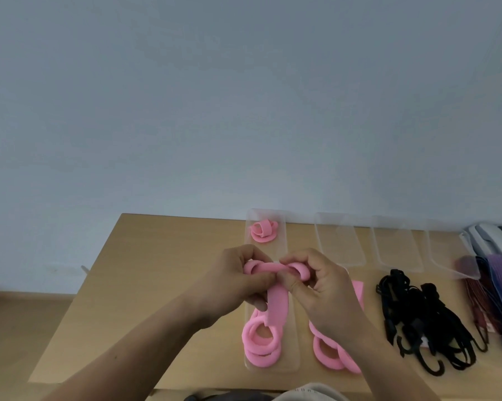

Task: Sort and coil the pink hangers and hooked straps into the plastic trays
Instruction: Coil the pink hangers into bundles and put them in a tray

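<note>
Pink hanger (277,305) is held over the leftmost plastic tray (291,342): the left hand (238,282) and right hand (325,290) both curl their fingers and pinch its looped top, while its flat tail hangs toward 6 o'clock along the tray's 12-to-6 long axis. A finished coil (262,231) lies in the tray's far end at 12 o'clock from the hands, slightly on the left hand's side, so the next coil likely belongs just beyond the fingers. Black hooked straps (426,319) lie on the bench (157,285) at 3 o'clock.
</note>
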Available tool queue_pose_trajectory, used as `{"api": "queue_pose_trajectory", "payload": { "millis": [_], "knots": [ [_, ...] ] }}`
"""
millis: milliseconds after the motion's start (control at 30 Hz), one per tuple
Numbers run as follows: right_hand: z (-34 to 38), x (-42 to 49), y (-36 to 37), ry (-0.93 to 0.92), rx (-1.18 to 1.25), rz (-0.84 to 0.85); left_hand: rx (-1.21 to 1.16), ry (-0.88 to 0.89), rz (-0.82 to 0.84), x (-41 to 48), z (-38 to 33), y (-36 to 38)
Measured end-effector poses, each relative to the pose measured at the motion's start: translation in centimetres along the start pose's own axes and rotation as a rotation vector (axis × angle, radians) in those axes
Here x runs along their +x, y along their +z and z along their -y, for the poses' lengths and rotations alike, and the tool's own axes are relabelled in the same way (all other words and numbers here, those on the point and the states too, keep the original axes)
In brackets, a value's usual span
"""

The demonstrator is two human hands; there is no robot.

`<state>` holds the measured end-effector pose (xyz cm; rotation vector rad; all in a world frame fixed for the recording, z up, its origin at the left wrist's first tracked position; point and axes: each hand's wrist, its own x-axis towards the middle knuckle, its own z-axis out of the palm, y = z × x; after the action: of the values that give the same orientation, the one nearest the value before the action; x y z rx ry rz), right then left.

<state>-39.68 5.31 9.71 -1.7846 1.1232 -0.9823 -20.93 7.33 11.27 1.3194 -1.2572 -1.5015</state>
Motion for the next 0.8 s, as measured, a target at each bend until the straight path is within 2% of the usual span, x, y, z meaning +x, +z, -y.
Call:
{"api": "queue_pose_trajectory", "payload": {
  "millis": [300,467,600,800],
  "knots": [
    [0.1,-0.2,-0.3,0.040,0.112,0.032,-0.248,-0.031,0.001,0.1,-0.2,0.6],
    [0.6,0.0,-1.2,0.127,0.344,0.133,-0.115,0.112,-0.037,0.1,0.1,0.7],
    [1.2,0.2,-1.3,0.168,0.387,0.106,-0.017,0.212,-0.087,0.1,0.2,0.9],
    [1.3,0.1,-1.6,0.111,0.422,0.104,0.020,0.154,-0.054,0.1,0.0,0.7]
  ]
}}
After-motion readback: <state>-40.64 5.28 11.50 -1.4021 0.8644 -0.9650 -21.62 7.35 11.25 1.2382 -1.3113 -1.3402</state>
